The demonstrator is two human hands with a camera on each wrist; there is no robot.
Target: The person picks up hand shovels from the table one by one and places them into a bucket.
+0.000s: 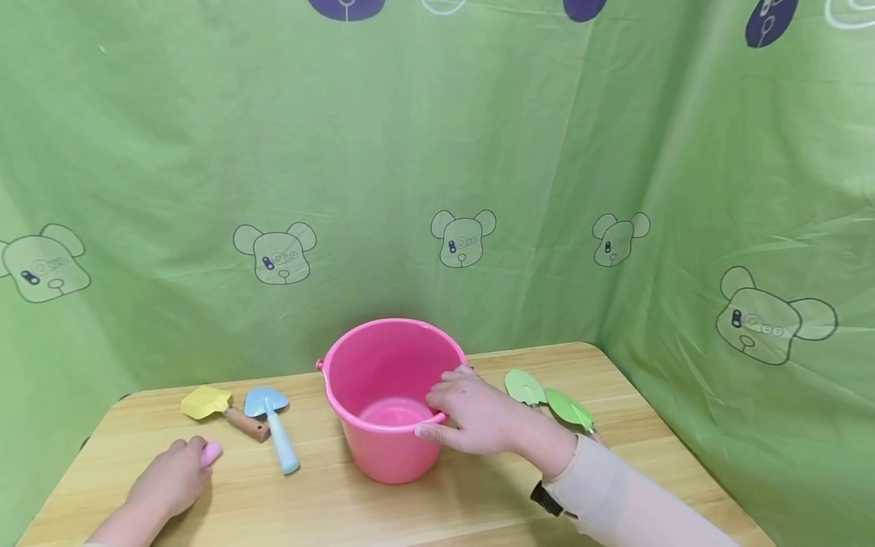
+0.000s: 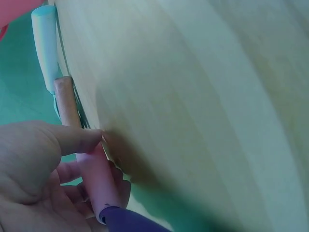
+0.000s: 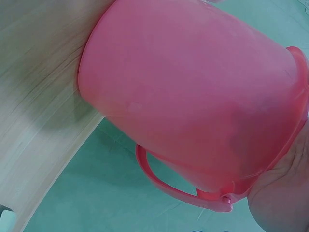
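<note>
- Behind everything, from about nine round to three o'clock, hangs a green curtain [image 1: 383, 137] printed with bear faces [image 1: 463, 243], walling off the work surface.
- Below it spreads a wood-grain table [image 1: 307, 509]; clock positions from here on take the bucket as centre.
- Upright on the table stands the pink plastic bucket [image 1: 393, 456], mouth upward, with tools on either side, so probably placed within reach of both hands. Its bail handle [image 3: 181, 195] hangs down outside the wall, which leaves the mouth unobstructed.
- From five o'clock comes the right sleeve [image 1: 615, 494], lying across the view of the tool handles at three.
- At four o'clock the right hand [image 1: 472, 414] is clamped on the rim, thumb outside and fingers inside, likely to steady the bucket.
- At eight o'clock the left hand [image 1: 169, 477] grips a pink-handled tool, thumb against curled fingers, low over the table.
- At nine o'clock lie a blue trowel [image 1: 279, 433] and, beyond it, a yellow trowel [image 1: 213, 401]; both handles slant toward the person, seemingly handy for grasping.
- At three o'clock rest a pale-green trowel [image 1: 525, 387] and a leaf-green trowel [image 1: 570, 409], handles partly covered by the arm.
- Smallest in view, the pink-handled tool [image 2: 99, 179] shows only part of its purple head; I cannot tell whether it touches the table.
</note>
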